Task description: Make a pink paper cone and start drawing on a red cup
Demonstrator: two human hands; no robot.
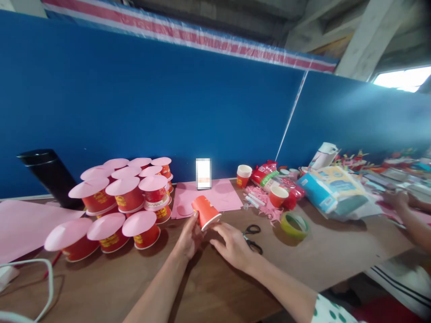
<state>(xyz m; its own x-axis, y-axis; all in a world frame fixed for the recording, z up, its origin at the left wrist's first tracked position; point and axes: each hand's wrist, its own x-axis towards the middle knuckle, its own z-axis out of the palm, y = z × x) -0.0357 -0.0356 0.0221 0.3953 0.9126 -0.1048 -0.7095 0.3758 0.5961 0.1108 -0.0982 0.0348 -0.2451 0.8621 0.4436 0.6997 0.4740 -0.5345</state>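
A red paper cup [206, 211] with a white rim is tilted above the table, its rim toward the lower right. My left hand [190, 235] grips it from the left and below. On the cup's rim side is my right hand [229, 242], with fingertips at the rim and thumb held apart beneath. Behind the cup lie pink paper sheets [222, 195]. Black-handled scissors [252, 237] rest just right of my right hand. To the left stand several upturned red cups topped with pink paper discs [139, 223], some stacked.
A black bottle [50, 179] leans at the left. Rightward are stacked cups [244, 176], another cup [278, 196], pink paper scraps [261, 197], yellow-green tape [294, 225] and a blue-white package [332, 190]. A co-worker's hands [400, 202] are far right. A white cable [50, 282] curves at lower left.
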